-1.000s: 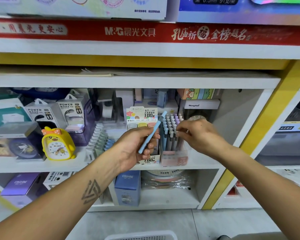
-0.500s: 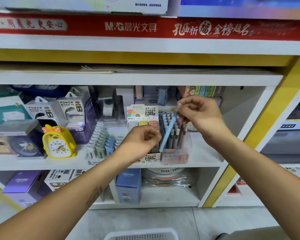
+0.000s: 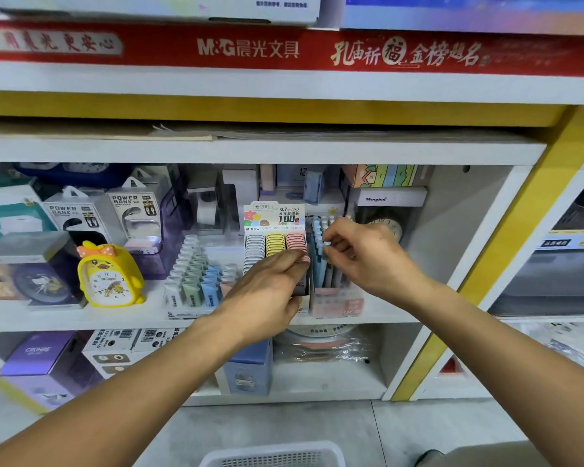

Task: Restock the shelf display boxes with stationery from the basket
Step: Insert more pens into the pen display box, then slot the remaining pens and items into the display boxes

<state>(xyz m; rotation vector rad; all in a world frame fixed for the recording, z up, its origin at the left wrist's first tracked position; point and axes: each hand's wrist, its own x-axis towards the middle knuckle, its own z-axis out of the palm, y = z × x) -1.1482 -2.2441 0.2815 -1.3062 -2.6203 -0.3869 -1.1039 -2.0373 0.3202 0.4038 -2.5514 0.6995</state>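
A light blue pen [image 3: 320, 269] stands among several pens in the clear pen display box [image 3: 339, 306] on the middle shelf. My right hand [image 3: 368, 256] pinches the pen's top end with thumb and fingertips. Just left of it stands the lead refill display box [image 3: 273, 217] with grey, yellow and pink rows. My left hand [image 3: 267, 291] covers that box's front right corner, fingers over the rows and thumb underneath, and hides its lower front. The white basket [image 3: 273, 458] shows only its rim at the bottom edge.
A tray of small correction-tape packs [image 3: 199, 281] sits left of the refill box, then a yellow duck alarm clock [image 3: 107, 274] and power bank boxes [image 3: 135, 214]. A boxed clock [image 3: 390, 214] stands behind my right hand. Boxes fill the lower shelf [image 3: 317, 379].
The blue pen went from my left hand to my right hand, which lowered it upright into the pen display box. My left hand moved onto the refill box.
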